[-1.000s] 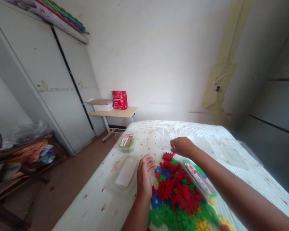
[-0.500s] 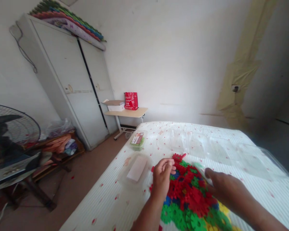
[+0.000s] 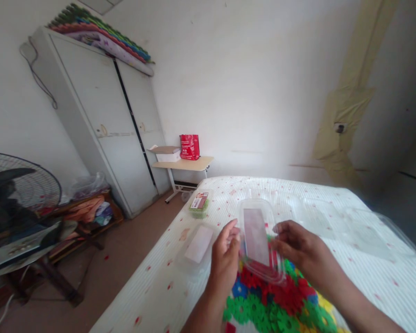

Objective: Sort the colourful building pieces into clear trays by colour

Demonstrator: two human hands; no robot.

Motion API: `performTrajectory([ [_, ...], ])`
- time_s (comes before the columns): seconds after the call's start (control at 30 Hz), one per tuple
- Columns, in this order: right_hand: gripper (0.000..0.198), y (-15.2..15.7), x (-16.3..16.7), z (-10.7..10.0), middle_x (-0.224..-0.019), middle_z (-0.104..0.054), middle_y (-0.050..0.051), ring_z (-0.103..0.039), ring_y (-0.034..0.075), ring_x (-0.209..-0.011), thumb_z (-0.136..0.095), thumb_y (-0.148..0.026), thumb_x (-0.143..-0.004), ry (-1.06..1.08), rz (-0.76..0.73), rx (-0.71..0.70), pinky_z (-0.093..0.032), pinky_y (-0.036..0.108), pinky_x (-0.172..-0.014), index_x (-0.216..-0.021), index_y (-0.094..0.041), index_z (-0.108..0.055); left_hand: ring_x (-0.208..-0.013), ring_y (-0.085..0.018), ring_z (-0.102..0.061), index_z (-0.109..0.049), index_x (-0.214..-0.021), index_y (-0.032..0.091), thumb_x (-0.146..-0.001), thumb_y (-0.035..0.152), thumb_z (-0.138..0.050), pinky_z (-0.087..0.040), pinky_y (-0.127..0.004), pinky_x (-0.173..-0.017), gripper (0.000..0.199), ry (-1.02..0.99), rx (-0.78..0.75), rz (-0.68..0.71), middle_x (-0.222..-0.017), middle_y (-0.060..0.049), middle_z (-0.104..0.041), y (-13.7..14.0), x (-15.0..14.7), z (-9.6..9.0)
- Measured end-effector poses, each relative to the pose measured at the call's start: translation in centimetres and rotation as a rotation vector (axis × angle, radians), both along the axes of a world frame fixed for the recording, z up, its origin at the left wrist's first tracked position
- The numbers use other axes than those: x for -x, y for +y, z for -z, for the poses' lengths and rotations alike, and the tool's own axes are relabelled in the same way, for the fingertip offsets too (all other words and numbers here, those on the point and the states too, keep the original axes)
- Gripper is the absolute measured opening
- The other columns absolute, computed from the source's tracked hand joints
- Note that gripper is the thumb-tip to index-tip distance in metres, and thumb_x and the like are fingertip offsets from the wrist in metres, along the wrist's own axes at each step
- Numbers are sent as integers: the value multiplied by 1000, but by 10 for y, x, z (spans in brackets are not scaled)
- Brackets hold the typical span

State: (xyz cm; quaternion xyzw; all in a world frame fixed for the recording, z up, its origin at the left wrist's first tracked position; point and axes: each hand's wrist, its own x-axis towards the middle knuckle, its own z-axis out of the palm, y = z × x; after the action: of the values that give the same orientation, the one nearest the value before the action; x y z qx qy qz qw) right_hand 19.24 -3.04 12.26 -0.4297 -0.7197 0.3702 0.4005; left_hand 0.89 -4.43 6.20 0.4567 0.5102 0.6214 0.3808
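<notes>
Two hands meet at a clear box (image 3: 255, 236) in the lower middle of the frame: the right hand (image 3: 300, 244) holds its right edge between thumb and fingers; the left hand (image 3: 226, 249) is half curled at its left edge, though whether it grips cannot be told. Toothed pieces (image 3: 280, 300), red, green, blue and yellow, lie beneath, at bottom centre. Left of the left hand lies a second box (image 3: 198, 245); above it, a green tub (image 3: 198, 206). Farther off, left of centre, a red bag (image 3: 190, 147) stands on a desk (image 3: 199, 163).
</notes>
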Motion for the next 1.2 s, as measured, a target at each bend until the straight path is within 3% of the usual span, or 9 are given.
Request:
performTrajectory([
  [0.13,26,-2,32,13,-62,-53,-3,-50,10,-54,-58,-44,-75,257,-154,147,-37,22,-48,-76,-21,-47,-70,-12,-58,-61,-115,16,-71,32,-65,-45,-22,-64,47,-137,56,-89,-84,-3,-63,-6,33,-1],
  [0.27,30,-2,61,21,-57,-50,-6,-52,12,-50,-59,-47,-71,293,-260,293,-39,23,-48,-81,-23,-43,-58,-10,-55,-68,-103,13,-61,25,-67,-41,-20,-55,44,-109,92,-132,-72,-1,-63,-9,78,-6],
  [0.37,27,4,75,26,-57,-53,-4,-55,13,-52,-57,-44,-73,199,-327,339,-42,24,-50,-83,-22,-47,-56,-11,-55,-68,-104,11,-60,26,-64,-40,-21,-54,46,43,135,-167,-70,-2,-66,-3,115,-10],
  [0.47,25,13,75,28,-64,-55,-3,-56,12,-56,-56,-41,-73,172,-283,300,-44,24,-54,-85,-20,-51,-52,-12,-53,-67,-105,9,-64,26,-57,-39,-22,-51,45,300,216,-229,-65,-2,-67,7,149,-10],
  [0.57,23,21,63,28,-65,-54,-3,-54,12,-57,-57,-40,-72,205,-236,318,-44,24,-55,-83,-21,-51,-55,-14,-57,-71,-94,11,-63,20,-52,-43,-24,-54,37,443,272,-256,-76,-6,-71,18,171,-2],
  [0.87,18,29,33,33,-63,-54,-3,-52,11,-54,-54,-38,-73,87,-182,300,-43,24,-54,-71,-21,-51,-91,-23,-65,-72,-91,15,-70,12,-50,-47,-30,-78,31,611,310,-309,-93,-8,-73,27,180,40],
  [1.07,13,33,45,38,-60,-57,-2,-52,11,-53,-50,-32,-77,-33,-209,226,-40,22,-51,-70,-20,-52,-100,-20,-63,-71,-96,16,-74,9,-47,-43,-28,-88,33,762,366,-302,-101,-8,-72,37,176,47],
  [1.2,11,51,67,40,-68,-64,0,-57,12,-62,-50,-23,-78,-305,-170,39,-41,22,-56,-79,-18,-60,-105,-18,-60,-70,-98,17,-76,10,-45,-40,-26,-92,33,849,409,-275,-108,-8,-69,41,172,47],
])
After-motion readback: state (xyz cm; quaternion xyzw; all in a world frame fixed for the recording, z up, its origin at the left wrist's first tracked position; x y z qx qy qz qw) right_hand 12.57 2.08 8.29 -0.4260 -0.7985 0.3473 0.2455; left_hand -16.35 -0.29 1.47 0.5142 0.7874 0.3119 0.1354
